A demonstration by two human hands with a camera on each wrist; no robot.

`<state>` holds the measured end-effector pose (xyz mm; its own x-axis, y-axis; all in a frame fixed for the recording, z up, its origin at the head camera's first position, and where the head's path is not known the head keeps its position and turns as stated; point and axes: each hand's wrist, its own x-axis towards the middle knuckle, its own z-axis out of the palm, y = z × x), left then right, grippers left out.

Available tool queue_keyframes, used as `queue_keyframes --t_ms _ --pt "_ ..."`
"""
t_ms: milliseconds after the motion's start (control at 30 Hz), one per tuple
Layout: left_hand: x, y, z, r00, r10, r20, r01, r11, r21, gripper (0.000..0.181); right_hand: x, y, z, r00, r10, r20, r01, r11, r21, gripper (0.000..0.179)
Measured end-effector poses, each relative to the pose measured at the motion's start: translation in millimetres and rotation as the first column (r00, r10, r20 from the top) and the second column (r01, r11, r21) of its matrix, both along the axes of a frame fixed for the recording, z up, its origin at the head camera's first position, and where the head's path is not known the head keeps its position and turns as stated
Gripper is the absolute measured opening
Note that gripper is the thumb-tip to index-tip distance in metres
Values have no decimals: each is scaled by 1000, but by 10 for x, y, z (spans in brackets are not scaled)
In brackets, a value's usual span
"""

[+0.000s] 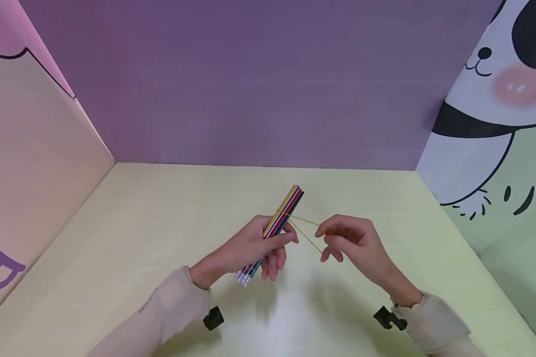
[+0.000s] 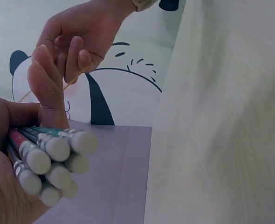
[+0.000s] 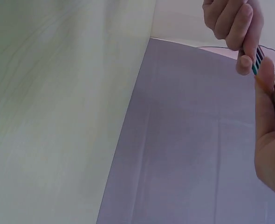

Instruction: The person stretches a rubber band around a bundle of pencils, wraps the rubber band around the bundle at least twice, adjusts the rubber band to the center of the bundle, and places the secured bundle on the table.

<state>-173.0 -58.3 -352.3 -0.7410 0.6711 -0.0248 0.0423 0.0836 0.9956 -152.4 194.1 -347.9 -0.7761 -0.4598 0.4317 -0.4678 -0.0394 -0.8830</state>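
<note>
My left hand (image 1: 251, 243) grips a bundle of pencils (image 1: 284, 210) in several colours, yellow, red and dark green among them, tilted above the table. White erasers (image 2: 56, 148) with metal ferrules cap their near ends, facing the left wrist camera. A thin yellow rubber band (image 1: 304, 220) loops around the bundle's upper half and stretches out to the right in two strands. The curled fingers of my right hand (image 1: 359, 243) hold its far end, a short way right of the pencils. In the right wrist view the pencils (image 3: 258, 58) are mostly hidden behind both hands.
Below the hands lies a pale wooden table (image 1: 161, 208). A purple panel (image 1: 268, 99) rises behind it, with a pink panel (image 1: 35, 134) at left and a panda-printed panel (image 1: 487, 163) at right. Small black blocks (image 1: 213, 318) sit at both cuffs.
</note>
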Motion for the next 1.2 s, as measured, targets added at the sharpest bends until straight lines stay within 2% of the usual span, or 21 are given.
queue_keyframes --t_ms 100,200,267,333,433,533,667,767,833,1000,1133,1200 --pt "7 5 -23 999 19 -39 -20 1000 -8 22 -43 5 -40 994 -81 76 72 991 114 21" --pt "28 18 -47 994 39 -105 -44 998 -42 15 -108 -5 -82 970 -168 173 127 966 224 17" --pt "46 30 -61 988 35 -150 -47 996 -75 11 -152 -16 -105 953 -188 238 115 950 291 18" --pt "56 40 -72 980 21 -197 -43 993 -109 7 -192 -22 -127 948 -174 267 69 930 362 25" --pt "57 44 -81 970 7 -242 -44 988 -148 5 -242 -18 -160 960 -127 250 3 896 443 38" --pt "54 34 -85 961 -6 -278 -48 981 -189 6 -276 4 -191 976 -93 198 -16 872 489 42" --pt "55 23 -106 943 -64 -327 -28 962 -271 6 -288 49 -220 976 -79 201 -31 871 491 42" --pt "58 26 -125 926 -115 -361 -24 934 -357 7 -278 67 -233 975 -90 204 -23 869 494 43" --pt "62 31 -137 914 -143 -380 -32 908 -418 11 -271 68 -240 980 -99 171 -1 862 507 44" --pt "83 57 -178 887 -202 -415 -59 841 -537 13 -256 58 -257 996 -85 -11 76 813 577 53" --pt "96 76 -212 851 -220 -477 -125 797 -590 7 -240 62 -265 983 -106 -147 174 769 615 58" --pt "98 83 -223 823 -223 -522 -176 774 -608 9 -212 45 -258 966 -120 -230 242 738 631 58"
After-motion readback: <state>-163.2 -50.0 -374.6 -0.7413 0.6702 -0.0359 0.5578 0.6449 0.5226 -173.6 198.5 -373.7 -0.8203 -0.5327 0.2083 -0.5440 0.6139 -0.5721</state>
